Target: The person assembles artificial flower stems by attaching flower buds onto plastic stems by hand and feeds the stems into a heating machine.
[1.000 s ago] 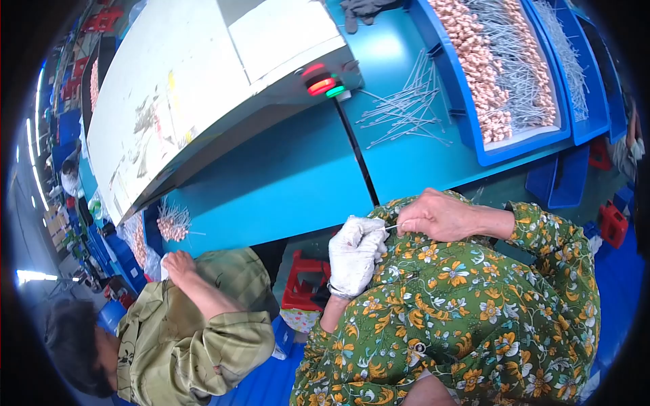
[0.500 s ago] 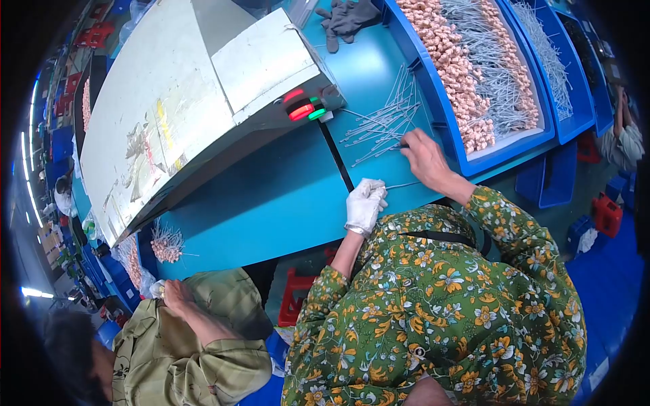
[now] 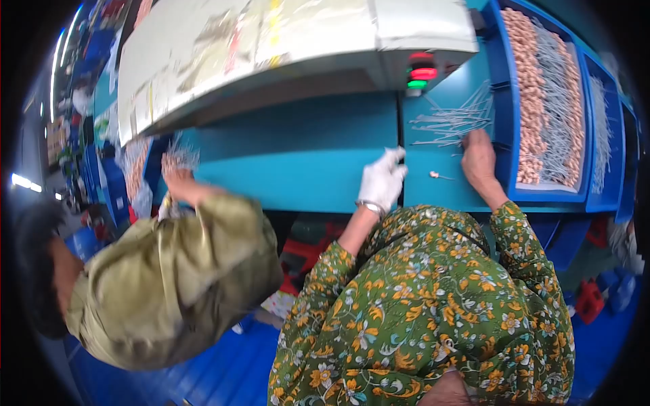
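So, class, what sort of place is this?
Probably a factory assembly workshop: a long teal worktable, a blue plastic bin packed with pinkish pieces and grey wires, and a co-worker in olive clothing alongside.

White housing point(image 3: 318, 30) showed surface wear and carried lit red lamp point(image 3: 423, 72) and green lamp point(image 3: 417, 84). Co-worker point(image 3: 169, 284) in olive shirt occupied the left; red plastic item point(image 3: 590, 301) stood far right.

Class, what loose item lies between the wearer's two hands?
A pink-tipped piece lies on the table between the left hand and the right hand, in the head view.
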`<action>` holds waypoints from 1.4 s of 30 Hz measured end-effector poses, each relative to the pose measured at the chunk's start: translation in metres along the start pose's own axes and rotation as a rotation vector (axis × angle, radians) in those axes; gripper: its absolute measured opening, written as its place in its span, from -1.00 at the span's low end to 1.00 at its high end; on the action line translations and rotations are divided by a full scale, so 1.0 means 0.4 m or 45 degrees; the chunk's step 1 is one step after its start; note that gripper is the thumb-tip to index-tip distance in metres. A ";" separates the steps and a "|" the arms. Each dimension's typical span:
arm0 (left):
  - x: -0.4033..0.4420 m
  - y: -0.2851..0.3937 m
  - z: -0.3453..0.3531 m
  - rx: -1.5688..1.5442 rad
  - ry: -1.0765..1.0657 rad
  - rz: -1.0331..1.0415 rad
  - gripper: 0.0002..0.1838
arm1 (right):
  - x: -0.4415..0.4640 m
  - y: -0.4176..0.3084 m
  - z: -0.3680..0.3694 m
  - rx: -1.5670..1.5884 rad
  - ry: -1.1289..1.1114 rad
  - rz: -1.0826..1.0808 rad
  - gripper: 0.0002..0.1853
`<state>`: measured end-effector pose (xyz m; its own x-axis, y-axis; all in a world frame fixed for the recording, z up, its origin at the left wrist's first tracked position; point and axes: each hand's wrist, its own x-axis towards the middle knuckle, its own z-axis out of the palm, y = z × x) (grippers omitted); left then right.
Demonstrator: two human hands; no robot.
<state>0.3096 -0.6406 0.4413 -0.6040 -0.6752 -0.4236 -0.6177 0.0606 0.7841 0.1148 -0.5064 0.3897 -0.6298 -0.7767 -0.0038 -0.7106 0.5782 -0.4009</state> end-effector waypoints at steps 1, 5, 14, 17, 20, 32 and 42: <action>0.021 0.000 -0.027 -0.039 0.086 -0.014 -0.72 | 0.005 -0.002 -0.005 0.004 0.030 -0.030 -0.94; 0.128 -0.008 -0.113 0.097 0.395 0.013 -0.79 | 0.012 -0.018 -0.029 0.298 -0.015 0.189 -0.93; 0.411 -0.088 -0.266 0.415 1.016 0.464 -0.74 | 0.007 -0.057 -0.085 0.577 -0.096 0.333 -0.90; 0.555 -0.161 -0.292 0.551 0.951 0.472 -0.70 | 0.001 -0.079 -0.102 0.642 -0.140 0.340 -0.93; 0.619 -0.209 -0.293 0.728 0.850 0.292 -0.69 | -0.002 -0.125 -0.147 0.740 -0.204 0.341 -0.96; 0.596 -0.201 -0.291 0.966 0.902 0.523 -0.65 | -0.025 -0.188 -0.171 0.816 -0.372 0.283 -0.97; 0.206 -0.007 -0.178 -0.881 0.147 -0.113 -0.91 | -0.019 -0.256 -0.170 1.290 -0.488 0.401 -0.97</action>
<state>0.2975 -0.7489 0.4364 -0.4852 -0.7320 -0.4782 -0.1765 -0.4537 0.8735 0.1709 -0.5426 0.4931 -0.4741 -0.7582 -0.4476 0.1550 0.4285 -0.8901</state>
